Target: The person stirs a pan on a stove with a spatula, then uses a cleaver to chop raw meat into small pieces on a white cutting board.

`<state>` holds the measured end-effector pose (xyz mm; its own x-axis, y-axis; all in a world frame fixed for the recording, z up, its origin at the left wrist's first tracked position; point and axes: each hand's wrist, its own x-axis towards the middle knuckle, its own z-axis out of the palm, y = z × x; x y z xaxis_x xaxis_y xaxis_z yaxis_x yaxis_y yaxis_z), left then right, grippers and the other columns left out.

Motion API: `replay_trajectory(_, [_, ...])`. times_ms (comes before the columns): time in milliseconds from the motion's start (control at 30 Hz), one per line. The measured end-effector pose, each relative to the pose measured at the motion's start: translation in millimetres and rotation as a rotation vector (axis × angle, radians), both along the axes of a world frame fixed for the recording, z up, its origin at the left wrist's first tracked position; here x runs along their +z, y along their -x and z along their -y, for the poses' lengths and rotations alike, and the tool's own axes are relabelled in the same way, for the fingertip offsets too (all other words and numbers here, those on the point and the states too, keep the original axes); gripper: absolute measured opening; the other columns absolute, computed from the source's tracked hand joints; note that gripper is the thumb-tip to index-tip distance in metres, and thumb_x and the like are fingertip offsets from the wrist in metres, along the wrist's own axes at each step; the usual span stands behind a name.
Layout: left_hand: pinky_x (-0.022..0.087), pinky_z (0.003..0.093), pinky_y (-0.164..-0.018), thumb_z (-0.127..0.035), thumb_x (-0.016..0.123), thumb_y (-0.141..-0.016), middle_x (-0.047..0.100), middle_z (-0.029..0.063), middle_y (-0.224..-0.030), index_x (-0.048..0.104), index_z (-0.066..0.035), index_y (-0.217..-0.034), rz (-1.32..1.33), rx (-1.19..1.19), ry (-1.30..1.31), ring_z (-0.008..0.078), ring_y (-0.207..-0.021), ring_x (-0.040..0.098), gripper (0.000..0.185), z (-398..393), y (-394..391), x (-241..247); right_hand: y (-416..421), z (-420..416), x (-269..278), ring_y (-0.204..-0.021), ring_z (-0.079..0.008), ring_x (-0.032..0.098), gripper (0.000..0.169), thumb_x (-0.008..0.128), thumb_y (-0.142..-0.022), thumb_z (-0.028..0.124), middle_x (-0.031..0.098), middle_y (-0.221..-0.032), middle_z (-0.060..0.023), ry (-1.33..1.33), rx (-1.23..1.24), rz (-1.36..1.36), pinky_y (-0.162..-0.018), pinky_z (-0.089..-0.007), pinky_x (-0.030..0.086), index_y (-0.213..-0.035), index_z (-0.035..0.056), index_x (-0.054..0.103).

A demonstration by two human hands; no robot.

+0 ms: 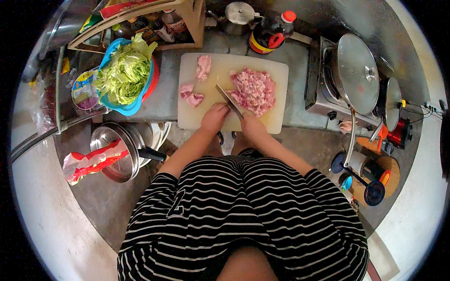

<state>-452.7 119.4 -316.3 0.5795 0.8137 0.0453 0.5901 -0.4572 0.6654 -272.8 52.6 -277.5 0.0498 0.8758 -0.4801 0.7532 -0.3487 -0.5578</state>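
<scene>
A white plastic cutting board point(214, 91) lies on the counter before me. My right hand point(250, 123) is closed round the handle of a kitchen knife point(230, 102), its blade pointing up and to the left. Beside the blade, near the board's front edge, my left hand point(215, 115) has bent fingers; what lies under them is hidden. A heap of diced raw meat point(255, 89) covers the right part of the board. At the left are a strip of raw meat point(203, 67) and smaller raw meat pieces point(191, 95).
Left of the board, a blue plastic basket point(130, 109) holds shredded lettuce point(124, 72). Behind stand a metal kettle point(239, 15) and a large red-capped bottle point(272, 33). A gas stove point(316, 95) at the right bears a glass-lidded pan point(357, 73), whose handle juts forward.
</scene>
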Motion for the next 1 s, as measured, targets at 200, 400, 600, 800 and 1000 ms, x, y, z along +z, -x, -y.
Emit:
replay_trajectory(200, [0.049,0.0392,-0.086,-0.011,0.064,-0.079,0.064,0.01,-0.102,0.064,-0.006,-0.094,-0.008,0.042,0.08,0.0307,-0.1,0.058,0.016,-5.7,2.1,-0.4,5.8,-52.3,3.7,-0.08,-0.0453,0.061,0.025,0.05,-0.093,0.025,0.063,-0.083,-0.027,-0.045,0.072,0.042,-0.07,-0.0538,0.047,-0.094,0.0002,0.056])
replay_trajectory(400, [0.049,0.0396,-0.086,-0.01,0.063,-0.079,0.064,0.0106,-0.101,0.065,-0.005,-0.096,0.058,0.076,0.063,0.0315,-0.099,0.058,0.018,-1.2,-1.0,-10.5,-22.8,-7.2,52.2,-0.078,-0.0452,0.061,0.026,0.049,-0.093,0.026,0.063,-0.082,-0.0264,0.019,0.111,0.019,-0.069,-0.0543,0.047,-0.093,0.0002,0.055])
replay_trajectory(600, [0.049,0.0388,-0.086,-0.009,0.062,-0.078,0.063,0.0102,-0.105,0.064,-0.005,-0.097,0.006,0.03,-0.026,0.0309,-0.101,0.058,0.02,1.1,5.5,-15.4,-15.6,14.3,22.9,-0.075,-0.0448,0.062,0.026,0.048,-0.094,0.026,0.063,-0.081,-0.0257,0.026,0.137,0.067,-0.067,-0.0543,0.048,-0.094,0.0009,0.053])
replay_trajectory(800, [0.05,0.0377,-0.085,-0.007,0.062,-0.078,0.063,0.0096,-0.106,0.064,-0.006,-0.098,-0.051,-0.014,0.002,0.0298,-0.103,0.058,0.02,-6.2,1.9,-5.3,18.9,-50.1,1.1,-0.077,-0.0425,0.064,0.027,0.048,-0.094,0.028,0.064,-0.086,-0.0248,0.004,0.134,0.08,-0.068,-0.0534,0.049,-0.097,0.002,0.054])
replay_trajectory(1000, [0.051,0.0378,-0.084,-0.007,0.065,-0.076,0.064,0.0081,-0.108,0.066,-0.007,-0.097,-0.046,0.064,-0.023,0.0283,-0.102,0.059,0.021,-0.1,0.0,-11.6,-5.8,-16.0,0.8,-0.08,-0.042,0.064,0.027,0.049,-0.094,0.03,0.065,-0.089,-0.0231,-0.163,0.078,-0.025,-0.07,-0.052,0.05,-0.105,0.0059,0.056])
